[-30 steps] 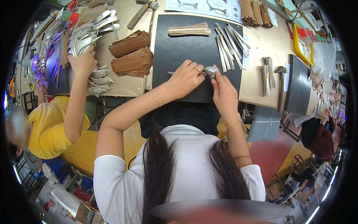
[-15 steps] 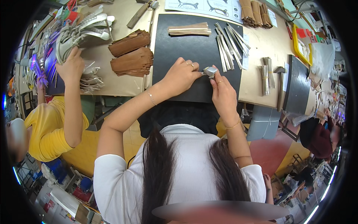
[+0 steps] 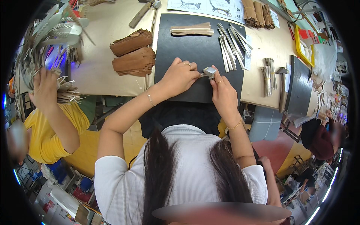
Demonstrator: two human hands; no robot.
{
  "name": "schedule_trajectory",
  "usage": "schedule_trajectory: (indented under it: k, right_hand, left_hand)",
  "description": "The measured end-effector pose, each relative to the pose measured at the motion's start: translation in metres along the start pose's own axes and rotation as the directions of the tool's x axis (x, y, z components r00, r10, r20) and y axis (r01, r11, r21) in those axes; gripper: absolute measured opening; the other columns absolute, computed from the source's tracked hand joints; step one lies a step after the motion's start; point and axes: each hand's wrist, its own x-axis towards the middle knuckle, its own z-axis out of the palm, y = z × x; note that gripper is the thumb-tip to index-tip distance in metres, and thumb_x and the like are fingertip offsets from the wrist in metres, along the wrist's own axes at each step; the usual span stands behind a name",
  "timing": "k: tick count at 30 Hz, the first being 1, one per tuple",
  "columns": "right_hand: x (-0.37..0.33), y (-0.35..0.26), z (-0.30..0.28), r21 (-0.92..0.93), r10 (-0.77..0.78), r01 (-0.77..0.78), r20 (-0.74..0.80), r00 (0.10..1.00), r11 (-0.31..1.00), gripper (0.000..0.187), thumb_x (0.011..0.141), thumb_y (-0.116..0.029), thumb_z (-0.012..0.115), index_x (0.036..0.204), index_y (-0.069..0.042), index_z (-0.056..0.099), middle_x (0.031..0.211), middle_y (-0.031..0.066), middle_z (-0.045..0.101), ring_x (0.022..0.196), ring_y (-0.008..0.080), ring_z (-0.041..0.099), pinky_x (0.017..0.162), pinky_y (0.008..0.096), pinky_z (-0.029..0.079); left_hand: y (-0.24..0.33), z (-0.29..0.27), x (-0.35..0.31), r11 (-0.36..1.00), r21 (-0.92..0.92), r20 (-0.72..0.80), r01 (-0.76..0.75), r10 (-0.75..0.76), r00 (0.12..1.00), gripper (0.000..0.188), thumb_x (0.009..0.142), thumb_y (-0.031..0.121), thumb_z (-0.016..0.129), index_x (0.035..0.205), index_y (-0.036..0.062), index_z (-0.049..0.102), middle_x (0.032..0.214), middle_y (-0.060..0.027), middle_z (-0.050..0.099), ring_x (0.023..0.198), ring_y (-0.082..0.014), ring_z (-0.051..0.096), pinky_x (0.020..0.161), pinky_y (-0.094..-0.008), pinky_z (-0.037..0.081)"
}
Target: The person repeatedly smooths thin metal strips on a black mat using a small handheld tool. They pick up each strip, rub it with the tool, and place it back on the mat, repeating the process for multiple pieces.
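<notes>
Above the black mat (image 3: 176,50), my two hands are close together near its front edge. A small shiny silver piece (image 3: 209,72) is between them, its exact kind unclear. My right hand (image 3: 225,92) pinches its right side between thumb and fingers. My left hand (image 3: 180,77) is closed, its fingertips pressed together just left of the silver piece. A thin pale bit shows between those fingertips and the piece; what the left fingers hold is mostly hidden. Silver strips (image 3: 232,47) lie fanned on the mat beyond my right hand, and a stack of beige and brown strips (image 3: 192,29) lies farther back.
Two piles of brown leather strips (image 3: 133,62) lie left of the mat. A hammer (image 3: 282,88) and bundled silver strips (image 3: 268,77) are at the right. Another hammer (image 3: 144,13) lies at the back. A co-worker in yellow (image 3: 56,131) handles pale straps (image 3: 48,33) at the left.
The co-worker's hand and the bunch of straps have swung to the left and nearer. My hands have barely shifted; the silver piece stays between them, slightly turned.
</notes>
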Motion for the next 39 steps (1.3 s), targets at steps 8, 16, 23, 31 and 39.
schedule_trajectory:
  k: [8, 16, 23, 31, 39]
  right_hand:
    - [-0.004, -0.007, 0.002, 0.003, -0.026, 0.026, -0.01, 1.0, 1.0, 0.049, 0.101, -0.016, 0.06, 0.149, -0.014, 0.051, 0.088, 0.012, 0.06, 0.071, 0.0335, 0.066, 0.063, 0.0437, 0.055]
    - [-0.002, -0.007, -0.001, -0.01, -0.04, 0.04, 0.005, 0.999, 0.999, 0.05, 0.1, -0.017, 0.061, 0.149, -0.014, 0.051, 0.088, 0.0119, 0.059, 0.071, 0.0332, 0.066, 0.063, 0.0437, 0.055]
    - [-0.001, -0.014, -0.004, -0.024, -0.045, 0.046, 0.045, 0.998, 0.999, 0.05, 0.1, -0.015, 0.061, 0.149, -0.013, 0.051, 0.09, 0.0121, 0.062, 0.071, 0.0333, 0.066, 0.064, 0.0434, 0.055]
    - [-0.002, -0.013, -0.003, -0.015, -0.042, 0.043, 0.074, 0.996, 0.999, 0.048, 0.1, -0.016, 0.059, 0.148, -0.014, 0.052, 0.088, 0.0107, 0.06, 0.071, 0.0332, 0.066, 0.064, 0.0433, 0.055]
    - [-0.003, -0.011, -0.003, 0.011, 0.019, -0.021, 0.13, 0.991, 1.0, 0.05, 0.102, -0.016, 0.057, 0.152, -0.018, 0.048, 0.091, 0.0129, 0.061, 0.074, 0.0368, 0.065, 0.066, 0.0457, 0.053]
  left_hand:
    - [0.01, 0.003, -0.005, 0.961, 0.268, 0.002, -0.068, 0.071, 0.998, 0.013, 0.086, 0.014, 0.071, 0.098, 0.0153, 0.077, 0.092, 0.0015, 0.063, 0.087, -0.0173, 0.06, 0.08, -0.036, 0.039]
    - [0.006, -0.001, -0.013, 0.986, 0.168, -0.027, -0.016, 0.021, 0.999, 0.016, 0.085, 0.014, 0.07, 0.099, 0.0147, 0.077, 0.091, 0.0014, 0.062, 0.086, -0.0174, 0.06, 0.081, -0.0369, 0.039]
    - [0.017, 0.0, -0.013, 0.94, 0.33, -0.034, -0.085, 0.102, 0.994, 0.014, 0.085, 0.014, 0.064, 0.094, 0.0116, 0.075, 0.091, -0.0014, 0.063, 0.087, -0.0181, 0.059, 0.082, -0.0374, 0.04]
    - [0.016, 0.001, -0.015, 0.96, 0.269, -0.007, -0.083, 0.089, 0.996, 0.017, 0.088, 0.01, 0.064, 0.102, 0.0081, 0.074, 0.093, -0.0032, 0.062, 0.089, -0.0207, 0.06, 0.085, -0.0372, 0.042]
    - [0.007, -0.002, -0.022, 0.988, -0.124, -0.034, 0.091, -0.096, 0.995, 0.015, 0.089, 0.009, 0.069, 0.103, 0.0096, 0.076, 0.091, -0.0045, 0.06, 0.085, -0.0225, 0.06, 0.078, -0.036, 0.042]
